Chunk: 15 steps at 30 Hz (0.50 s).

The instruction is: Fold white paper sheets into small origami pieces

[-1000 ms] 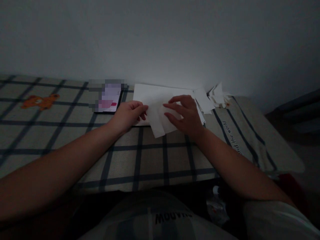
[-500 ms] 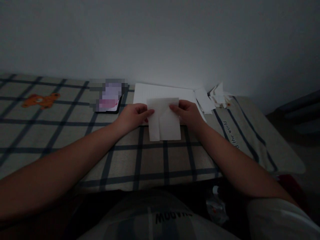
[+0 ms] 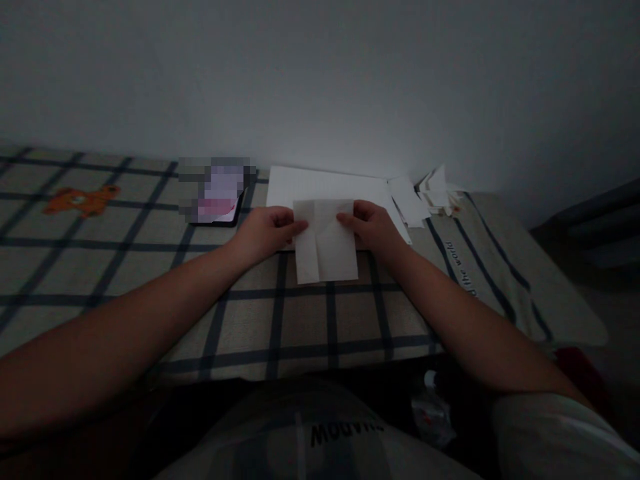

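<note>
Now both hands (image 3: 320,230) pinch folded paper (image 3: 326,248) (creased)

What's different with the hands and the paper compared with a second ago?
The folded paper was skewed under the flat right hand; it now lies squared up, pinched at its upper edges by both the left hand and the right, whose fingers drew back to the edge. The large sheet, paper pile and phone have not moved.

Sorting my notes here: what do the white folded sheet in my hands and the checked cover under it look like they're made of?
White folded sheet: thin matte paper, judging by its sharp creases. Checked cover: probably woven fabric, soft and dull, with printed lettering near its edge.
</note>
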### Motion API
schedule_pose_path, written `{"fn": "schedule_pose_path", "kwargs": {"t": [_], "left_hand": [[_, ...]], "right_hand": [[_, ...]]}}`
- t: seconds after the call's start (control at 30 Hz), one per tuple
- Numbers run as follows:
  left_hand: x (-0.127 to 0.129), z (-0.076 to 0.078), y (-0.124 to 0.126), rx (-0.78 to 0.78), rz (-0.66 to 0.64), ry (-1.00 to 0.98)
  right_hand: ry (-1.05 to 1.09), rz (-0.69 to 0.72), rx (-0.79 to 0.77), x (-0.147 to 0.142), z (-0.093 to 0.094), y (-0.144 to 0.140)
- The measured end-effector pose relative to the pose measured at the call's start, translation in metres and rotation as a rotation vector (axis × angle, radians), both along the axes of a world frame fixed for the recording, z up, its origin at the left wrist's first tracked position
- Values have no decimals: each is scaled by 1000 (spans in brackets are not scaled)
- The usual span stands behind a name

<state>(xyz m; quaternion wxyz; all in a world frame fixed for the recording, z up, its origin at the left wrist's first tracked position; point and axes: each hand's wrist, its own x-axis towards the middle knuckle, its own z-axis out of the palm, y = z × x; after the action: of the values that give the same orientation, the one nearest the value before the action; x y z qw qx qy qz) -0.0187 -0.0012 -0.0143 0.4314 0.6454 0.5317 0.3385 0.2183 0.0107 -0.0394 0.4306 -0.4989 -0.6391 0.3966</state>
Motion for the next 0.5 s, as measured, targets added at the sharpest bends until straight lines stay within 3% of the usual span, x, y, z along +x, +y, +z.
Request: {"fn": "schedule_pose_path", "kwargs": {"t": [0.27,0.4,0.5], "left_hand": [[-1,-3,7,27,33,42],[6,8,14,18,126,7],[15,16,20,77,184,-47]], "right_hand": [[-30,62,-22,-1,-1,0],[-47,99,48,-4,11,4],[-16,18,74,-9,24,10]]}}
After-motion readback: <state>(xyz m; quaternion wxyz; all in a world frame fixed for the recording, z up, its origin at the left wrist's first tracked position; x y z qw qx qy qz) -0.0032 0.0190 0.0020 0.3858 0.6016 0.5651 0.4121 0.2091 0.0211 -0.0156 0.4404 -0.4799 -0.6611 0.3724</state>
